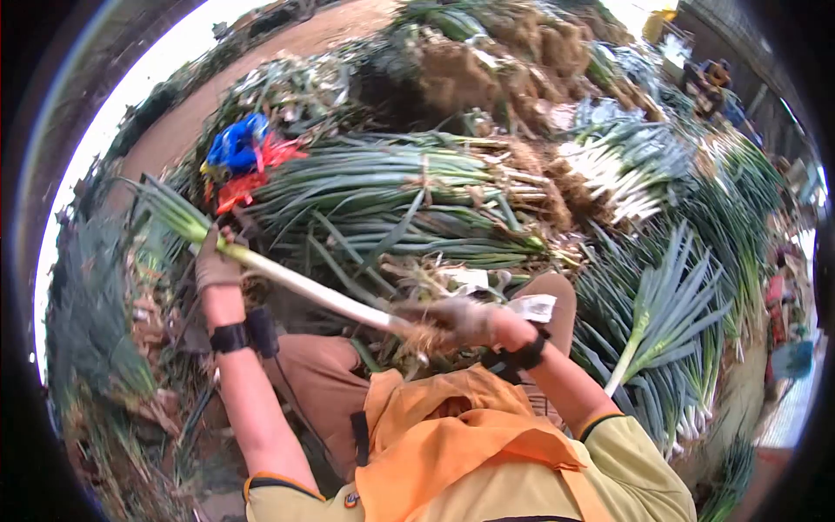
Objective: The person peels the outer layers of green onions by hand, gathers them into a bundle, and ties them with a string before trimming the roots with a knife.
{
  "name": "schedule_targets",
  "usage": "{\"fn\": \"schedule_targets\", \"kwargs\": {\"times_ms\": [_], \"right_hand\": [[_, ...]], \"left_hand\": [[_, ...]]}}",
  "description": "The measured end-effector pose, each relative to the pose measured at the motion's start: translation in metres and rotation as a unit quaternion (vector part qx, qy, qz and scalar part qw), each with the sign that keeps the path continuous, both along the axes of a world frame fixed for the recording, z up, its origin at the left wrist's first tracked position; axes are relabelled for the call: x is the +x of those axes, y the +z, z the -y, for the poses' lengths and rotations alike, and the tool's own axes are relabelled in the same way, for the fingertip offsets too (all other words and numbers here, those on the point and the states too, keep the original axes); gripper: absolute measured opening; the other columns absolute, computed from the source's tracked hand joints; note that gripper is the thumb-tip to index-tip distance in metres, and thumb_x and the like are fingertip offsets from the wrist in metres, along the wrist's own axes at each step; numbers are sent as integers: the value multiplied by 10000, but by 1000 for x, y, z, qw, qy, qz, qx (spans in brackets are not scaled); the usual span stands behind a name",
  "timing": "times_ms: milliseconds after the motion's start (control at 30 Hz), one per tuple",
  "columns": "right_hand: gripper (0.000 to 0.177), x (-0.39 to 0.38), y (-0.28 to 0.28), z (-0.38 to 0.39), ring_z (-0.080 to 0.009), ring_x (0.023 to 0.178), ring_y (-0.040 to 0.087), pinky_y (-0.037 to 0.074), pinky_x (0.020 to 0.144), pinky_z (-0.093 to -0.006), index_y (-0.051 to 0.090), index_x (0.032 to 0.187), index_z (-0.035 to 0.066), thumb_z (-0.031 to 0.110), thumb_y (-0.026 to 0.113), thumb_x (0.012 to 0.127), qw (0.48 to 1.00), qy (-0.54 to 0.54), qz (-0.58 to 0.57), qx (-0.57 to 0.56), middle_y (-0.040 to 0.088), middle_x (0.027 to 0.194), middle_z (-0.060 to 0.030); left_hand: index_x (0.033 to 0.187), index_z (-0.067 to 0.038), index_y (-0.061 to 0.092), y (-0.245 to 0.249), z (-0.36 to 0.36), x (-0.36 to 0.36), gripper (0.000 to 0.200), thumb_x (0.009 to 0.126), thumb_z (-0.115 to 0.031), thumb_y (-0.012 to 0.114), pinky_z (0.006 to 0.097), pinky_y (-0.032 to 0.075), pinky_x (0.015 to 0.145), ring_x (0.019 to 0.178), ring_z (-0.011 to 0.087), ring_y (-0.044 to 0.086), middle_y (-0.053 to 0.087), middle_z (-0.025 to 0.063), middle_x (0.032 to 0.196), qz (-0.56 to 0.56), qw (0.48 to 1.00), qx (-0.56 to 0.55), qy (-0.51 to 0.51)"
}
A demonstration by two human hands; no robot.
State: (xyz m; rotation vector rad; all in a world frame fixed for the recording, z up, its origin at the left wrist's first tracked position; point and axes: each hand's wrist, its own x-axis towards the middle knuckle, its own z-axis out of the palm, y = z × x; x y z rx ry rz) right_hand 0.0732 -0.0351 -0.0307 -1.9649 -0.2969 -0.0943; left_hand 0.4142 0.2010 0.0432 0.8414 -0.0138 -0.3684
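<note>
A long green onion (313, 291) slants across my lap, its green leaves at upper left and its white stalk running down to brown roots. My gloved left hand (217, 259) is closed around it where the green turns pale. At the root end is my gloved right hand (463, 320), blurred by motion, so its fingers cannot be made out. Just beyond both hands lies a large bundle of untrimmed green onions (374, 178), tied with a band, its roots pointing right. Loose leaves and peelings (426, 277) lie between the bundle and my knees.
Blue and red plastic bags (237, 148) lie at the bundle's left end. Pale-stalked onions (622, 165) are heaped behind right, with more onions (652, 322) beside my right arm. Root-covered bundles (487, 70) pile up at the back. Another person (713, 74) is at far right.
</note>
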Motion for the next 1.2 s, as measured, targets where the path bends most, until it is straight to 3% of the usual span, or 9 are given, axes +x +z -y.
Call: {"fn": "schedule_targets", "kwargs": {"times_ms": [300,500,600,700,800,933,1033,1067,1200], "right_hand": [[232,-112,33,-3,-118,682,502,433,625,-291,597,914,35,235,573,800,906,-10,-385,177,594,773,-38],[234,-175,-15,71,-140,764,550,457,646,-254,571,997,-5,100,567,788,847,-236,-89,468,594,901,-61],[283,-135,8,64,-126,676,526,449,603,-263,531,1056,27,145,560,801,917,-360,-11,170,558,782,-37],[302,-89,8,21,-145,773,520,436,667,-264,521,1024,50,253,572,805,749,-290,-65,592,559,892,-78],[602,-72,-45,-6,-272,827,526,437,732,-335,404,1215,63,228,659,696,966,-218,-117,-78,525,981,-148],[382,-85,-51,-13,-126,788,512,445,699,-233,458,1109,33,-24,544,741,920,-283,23,270,544,924,-90],[291,-97,-48,39,-85,673,494,435,529,-211,489,1015,49,178,600,778,703,-333,80,624,511,804,-3],[288,-116,-13,74,-69,672,494,419,523,-200,495,992,51,203,605,773,800,-376,40,466,516,774,12],[368,-143,-13,212,-205,983,470,399,824,-312,346,1215,13,192,329,894,683,-428,288,517,468,1138,-118]], "left_hand": [[758,-91,476,-80,-94,92,179,830,-254,461,280,399,578,585,154,460,451,22,622,-53,994,98,11],[804,-91,518,-78,-35,50,238,852,-300,416,311,397,682,668,199,479,496,56,690,-75,971,218,54],[749,-73,488,-120,-68,103,207,836,-259,474,288,421,585,578,162,466,492,44,652,-19,995,98,-24],[753,-33,471,-38,49,-11,220,823,-233,529,214,416,422,468,104,444,479,25,623,-57,996,44,47],[847,-57,474,-12,127,-48,231,819,-274,546,232,450,477,512,122,489,522,27,674,8,997,29,-74],[1177,-59,412,92,235,-201,452,810,-275,562,290,493,706,920,185,544,518,113,1067,168,932,-60,-316],[1279,-57,311,90,259,-243,519,826,-167,540,301,454,802,1038,183,482,449,97,1189,365,849,66,-376],[1277,-47,317,76,261,-249,511,825,-133,538,290,444,813,1032,175,485,460,84,1181,427,802,128,-398],[1215,-18,416,-27,238,-266,451,795,-78,570,244,425,797,958,141,515,527,71,1104,293,795,171,-502]]}}
